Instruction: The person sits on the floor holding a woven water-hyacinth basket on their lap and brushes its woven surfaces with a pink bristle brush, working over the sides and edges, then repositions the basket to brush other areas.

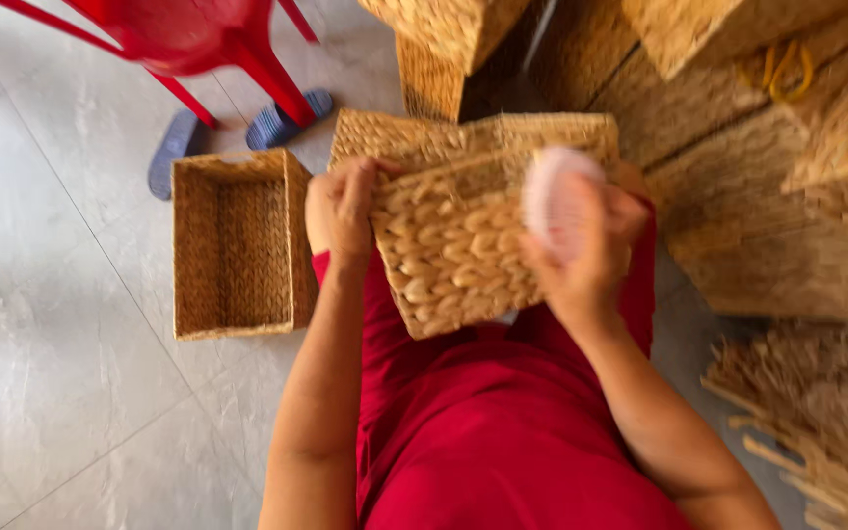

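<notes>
Centrally, woven basket tilted on lap, base turned up, likely to expose the coarse braided weave. Left hand clamped on its left rim, steadying. Right hand wrapped around a round pink brush, pressed to the weave. Left, open rectangular basket on tiled floor; right, stacked baskets, loose straw.

Left hand is curled shut in a grip; right hand is closed too, both forearms reaching forward.
</notes>
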`<state>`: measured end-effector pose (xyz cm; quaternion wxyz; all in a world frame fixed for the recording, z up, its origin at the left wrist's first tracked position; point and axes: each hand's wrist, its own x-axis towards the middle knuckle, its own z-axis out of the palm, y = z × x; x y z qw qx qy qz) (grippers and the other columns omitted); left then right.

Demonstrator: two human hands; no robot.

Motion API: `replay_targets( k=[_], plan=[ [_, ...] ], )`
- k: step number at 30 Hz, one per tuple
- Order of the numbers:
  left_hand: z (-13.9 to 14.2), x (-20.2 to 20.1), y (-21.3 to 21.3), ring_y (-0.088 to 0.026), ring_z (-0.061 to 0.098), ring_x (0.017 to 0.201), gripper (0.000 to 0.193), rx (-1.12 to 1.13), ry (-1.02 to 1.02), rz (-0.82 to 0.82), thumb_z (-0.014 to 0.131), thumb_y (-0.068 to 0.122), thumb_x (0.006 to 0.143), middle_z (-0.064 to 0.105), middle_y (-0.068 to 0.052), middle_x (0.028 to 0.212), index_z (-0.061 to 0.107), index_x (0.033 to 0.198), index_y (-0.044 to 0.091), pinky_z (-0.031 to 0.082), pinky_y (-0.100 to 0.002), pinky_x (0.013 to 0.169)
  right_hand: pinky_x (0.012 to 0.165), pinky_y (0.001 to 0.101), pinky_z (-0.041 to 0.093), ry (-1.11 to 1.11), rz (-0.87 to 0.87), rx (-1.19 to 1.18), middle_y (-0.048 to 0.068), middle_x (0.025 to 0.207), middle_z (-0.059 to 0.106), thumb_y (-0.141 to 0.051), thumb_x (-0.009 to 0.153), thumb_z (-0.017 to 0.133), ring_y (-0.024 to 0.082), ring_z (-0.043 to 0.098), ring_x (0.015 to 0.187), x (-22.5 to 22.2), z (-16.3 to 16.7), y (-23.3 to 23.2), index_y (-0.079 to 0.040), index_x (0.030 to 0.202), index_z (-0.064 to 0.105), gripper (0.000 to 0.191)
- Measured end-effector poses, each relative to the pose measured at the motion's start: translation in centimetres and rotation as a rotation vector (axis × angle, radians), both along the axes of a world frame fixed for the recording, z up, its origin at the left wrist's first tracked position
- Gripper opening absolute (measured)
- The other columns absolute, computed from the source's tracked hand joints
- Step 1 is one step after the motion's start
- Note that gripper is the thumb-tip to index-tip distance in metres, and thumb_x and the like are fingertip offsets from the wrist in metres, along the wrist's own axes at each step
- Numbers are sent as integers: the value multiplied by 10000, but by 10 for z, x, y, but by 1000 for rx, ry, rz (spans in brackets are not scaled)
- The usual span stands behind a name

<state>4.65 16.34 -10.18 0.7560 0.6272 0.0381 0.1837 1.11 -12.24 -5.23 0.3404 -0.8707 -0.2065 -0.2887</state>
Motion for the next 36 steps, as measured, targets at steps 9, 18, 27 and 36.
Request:
replay_targets(
  k=[9,18,27,36],
  plan=[
    [7,-10,3,-51,403,704,401,3,-96,-4,574,307,1083,489,51,726,760,934,-16,303,-240,659,935,415,584,-28,258,-89,139,1312,490,-206,923,886,270,559,1177,-6,-16,35,-205,1515,480,718],
    [6,-6,-6,-57,385,677,424,26,-121,-34,564,312,1090,469,39,691,774,940,-24,293,-246,643,1168,474,464,53,-87,62,121,1448,383,-105,984,751,276,442,1397,12,-25,-67,-228,1595,316,760],
    [21,-13,0,-45,459,719,437,159,-3,-12,544,361,1079,567,55,732,767,927,17,358,-227,666,997,506,484,129,426,-61,203,1342,470,-325,850,872,352,495,1231,-42,-2,89,-144,1512,417,824],
    [2,-8,0,-44,460,677,429,29,-110,-103,559,358,1107,591,37,740,770,980,6,333,-249,636,996,437,549,-22,87,-197,144,1375,465,-171,963,926,294,525,1255,-1,-11,-3,-218,1618,402,840]
  ],
)
